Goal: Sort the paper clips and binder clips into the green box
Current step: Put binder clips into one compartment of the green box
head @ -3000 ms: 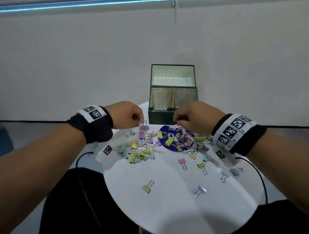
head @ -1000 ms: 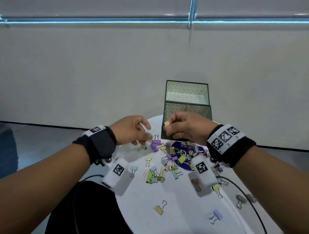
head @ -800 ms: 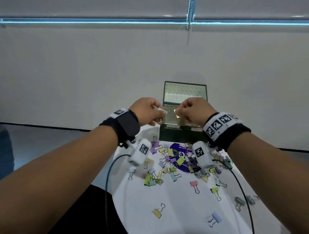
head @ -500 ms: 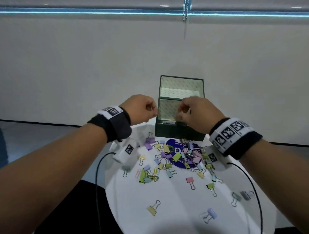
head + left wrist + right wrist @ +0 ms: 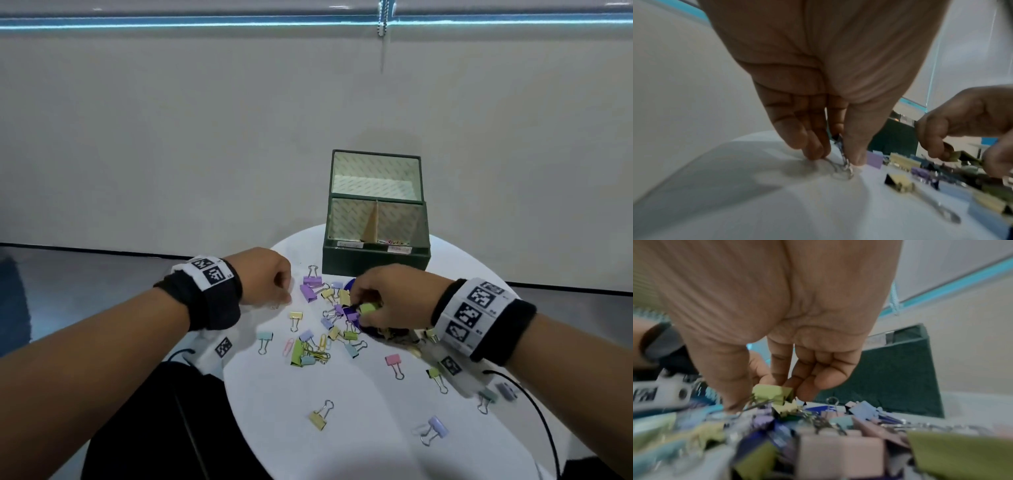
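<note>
The green box (image 5: 375,261) stands open at the table's far side, with a divider between two compartments and its lid upright. In front of it lies a pile of pastel binder clips (image 5: 329,320) mixed with paper clips (image 5: 288,346). My left hand (image 5: 286,300) is down at the pile's left edge. In the left wrist view its thumb and fingers (image 5: 836,160) pinch a binder clip (image 5: 844,164) whose wire handles touch the table. My right hand (image 5: 362,309) is over the pile's middle and pinches a green binder clip (image 5: 368,307), also in the right wrist view (image 5: 772,393).
The round white table (image 5: 359,445) carries loose binder clips near its front: a yellow one (image 5: 318,416), a lilac one (image 5: 433,430) and a pink one (image 5: 394,363). A dark blue disc (image 5: 350,312) lies under the pile. Black cables hang off both table sides.
Both hands were up at the box's opening with clips in their fingers. They have since come down to the pile, and each now pinches another clip.
</note>
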A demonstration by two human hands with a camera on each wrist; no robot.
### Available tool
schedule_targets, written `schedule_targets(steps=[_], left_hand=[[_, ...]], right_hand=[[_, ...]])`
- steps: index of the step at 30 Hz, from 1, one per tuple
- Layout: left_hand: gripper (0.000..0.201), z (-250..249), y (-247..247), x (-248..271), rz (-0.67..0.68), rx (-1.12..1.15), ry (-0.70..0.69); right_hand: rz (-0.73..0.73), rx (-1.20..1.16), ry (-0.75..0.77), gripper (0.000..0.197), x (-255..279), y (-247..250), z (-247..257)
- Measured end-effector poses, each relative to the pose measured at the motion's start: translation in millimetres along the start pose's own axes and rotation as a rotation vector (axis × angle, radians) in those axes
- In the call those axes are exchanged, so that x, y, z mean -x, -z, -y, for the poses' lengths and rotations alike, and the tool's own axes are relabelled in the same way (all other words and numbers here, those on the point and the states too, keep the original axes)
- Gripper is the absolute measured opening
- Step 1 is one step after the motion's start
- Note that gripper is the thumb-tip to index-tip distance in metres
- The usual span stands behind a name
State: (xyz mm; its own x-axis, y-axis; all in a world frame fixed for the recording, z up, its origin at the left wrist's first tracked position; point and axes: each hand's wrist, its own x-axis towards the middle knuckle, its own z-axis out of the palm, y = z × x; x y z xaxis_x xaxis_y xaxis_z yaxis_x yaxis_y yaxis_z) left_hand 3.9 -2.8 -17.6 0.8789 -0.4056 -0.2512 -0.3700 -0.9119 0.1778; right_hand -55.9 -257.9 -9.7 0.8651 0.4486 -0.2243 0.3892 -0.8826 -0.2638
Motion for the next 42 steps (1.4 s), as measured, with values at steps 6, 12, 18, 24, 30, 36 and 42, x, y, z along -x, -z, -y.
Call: schedule_targets(steps=[6, 12, 18, 24, 30, 36, 42], left_hand=[[0.021, -5, 11, -2, -0.021, 0.256, -0.040], [0.027, -31, 10, 0, 0.003, -0.228, -0.226], [0.021, -38, 1, 3, -0.073, -0.459, -0.418], [0.022, -20, 4, 4, -0.238, -0.244, -0.431], [0.003, -22, 42, -11, -0.235, 0.180, -0.325], [0.036, -47, 17, -16, 0.076, -0.287, -0.363], [0.028, -40, 1, -7, -0.086, -0.434, -0.588]], right_hand=[[-0.180, -0.531, -0.186, 0.019, -5, 18, 1], [0.006, 0.093, -0.151, 0.025, -29, 7, 15], [-0.040, 0.063, -0.096, 0.018, -30, -3, 16], [-0.111, -0.502, -0.071, 0.015, -18, 24, 2], [-0.476, -0.748, -0.213, 0.008, -43, 68, -11], [-0.399, -0.613, -0.298, 0.040, -73, 80, -8], [-0.630, -0.450, -0.193, 0.010, -34, 78, -27]])
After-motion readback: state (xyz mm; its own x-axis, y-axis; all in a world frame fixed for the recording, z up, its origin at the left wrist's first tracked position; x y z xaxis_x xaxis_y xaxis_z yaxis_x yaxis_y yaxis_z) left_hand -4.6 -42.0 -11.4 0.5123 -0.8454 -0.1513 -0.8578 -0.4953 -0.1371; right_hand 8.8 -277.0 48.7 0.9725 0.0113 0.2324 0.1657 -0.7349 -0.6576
